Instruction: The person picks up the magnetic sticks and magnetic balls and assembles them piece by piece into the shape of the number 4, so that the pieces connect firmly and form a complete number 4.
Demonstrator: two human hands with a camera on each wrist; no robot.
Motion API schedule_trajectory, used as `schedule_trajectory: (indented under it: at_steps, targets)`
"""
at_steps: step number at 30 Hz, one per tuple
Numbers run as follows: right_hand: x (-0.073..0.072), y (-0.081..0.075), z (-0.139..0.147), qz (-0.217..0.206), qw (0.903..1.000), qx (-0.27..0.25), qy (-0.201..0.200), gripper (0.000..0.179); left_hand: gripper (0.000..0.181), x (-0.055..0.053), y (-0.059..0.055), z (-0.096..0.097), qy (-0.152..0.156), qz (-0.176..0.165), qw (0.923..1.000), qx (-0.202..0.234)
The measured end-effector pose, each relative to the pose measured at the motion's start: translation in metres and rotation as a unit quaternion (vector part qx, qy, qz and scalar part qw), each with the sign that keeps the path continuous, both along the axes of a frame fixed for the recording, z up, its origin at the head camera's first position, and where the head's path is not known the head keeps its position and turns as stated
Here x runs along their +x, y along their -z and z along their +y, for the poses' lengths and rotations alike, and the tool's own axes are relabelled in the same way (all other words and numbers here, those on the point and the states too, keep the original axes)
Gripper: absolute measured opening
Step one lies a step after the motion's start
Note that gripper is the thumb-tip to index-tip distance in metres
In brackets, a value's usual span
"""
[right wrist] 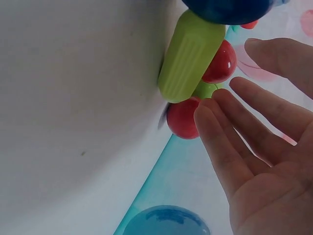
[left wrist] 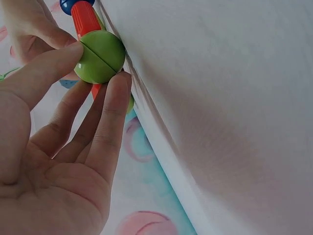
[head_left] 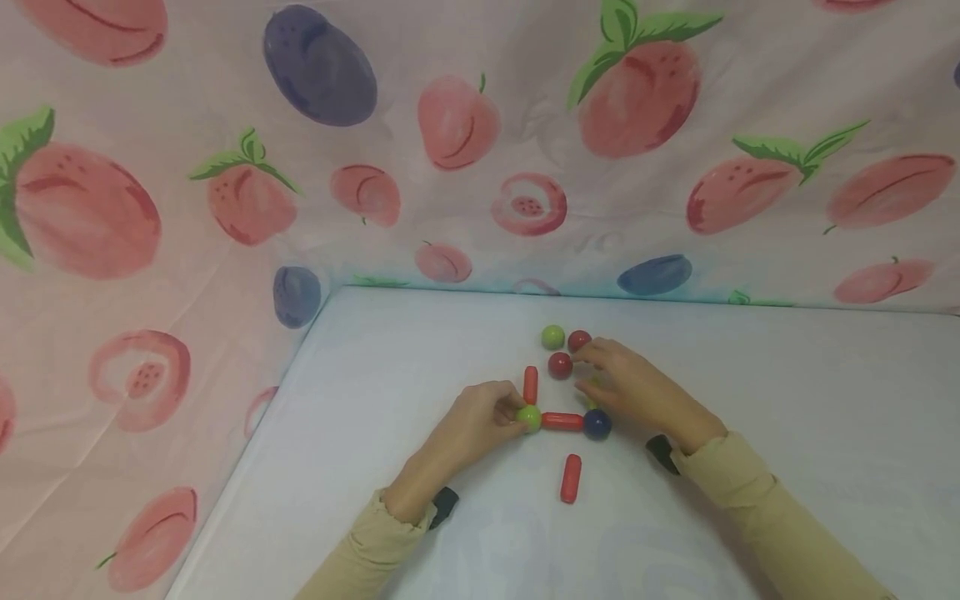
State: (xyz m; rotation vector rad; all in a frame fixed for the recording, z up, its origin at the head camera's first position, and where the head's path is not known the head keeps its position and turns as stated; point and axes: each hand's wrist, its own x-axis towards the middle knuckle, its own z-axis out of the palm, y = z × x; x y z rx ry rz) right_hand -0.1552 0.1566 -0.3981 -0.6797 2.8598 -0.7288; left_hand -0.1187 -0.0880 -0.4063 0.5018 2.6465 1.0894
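My left hand [head_left: 478, 423] pinches a green ball [head_left: 529, 418] between thumb and fingertips. From this ball a red rod [head_left: 562, 422] runs right to a blue ball [head_left: 597, 424], and a second red rod [head_left: 531, 384] points away toward the back. In the right wrist view a light green rod [right wrist: 191, 58] extends from the blue ball; the right hand mostly hides it in the head view. My right hand [head_left: 637, 387] hovers beside it with fingers spread apart and nothing between them, its fingertips close to two red balls [head_left: 560, 365].
Behind the joined pieces, another green ball [head_left: 552, 337] lies beside the red balls. A loose red rod [head_left: 571, 478] lies nearer the front. The white tabletop [head_left: 810, 400] meets fruit-print cloth [head_left: 525, 100] at the back and left.
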Motion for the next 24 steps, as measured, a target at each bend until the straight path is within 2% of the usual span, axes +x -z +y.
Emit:
schedule_trajectory:
  at_steps: [7, 12, 18, 24]
  targets:
    - [-0.005, -0.001, -0.006, 0.001, 0.9999, 0.013, 0.001, 0.043, 0.02, 0.0, 0.0, 0.0, 0.003, 0.0, 1.0, 0.001]
    - [-0.007, -0.002, -0.011, 0.0, 1.0, 0.007, -0.003, 0.044, 0.02, 0.0, 0.0, 0.0, 0.003, -0.001, 1.0, 0.003]
    - [-0.011, 0.001, -0.013, 0.024, 0.9996, 0.002, -0.016, 0.042, 0.017, 0.0, 0.0, 0.0, 0.006, -0.003, 0.9999, 0.01]
    - [-0.014, 0.004, -0.016, 0.019, 0.9996, -0.005, -0.021, 0.043, 0.016, 0.001, -0.001, 0.0, 0.005, -0.004, 0.9999, 0.01]
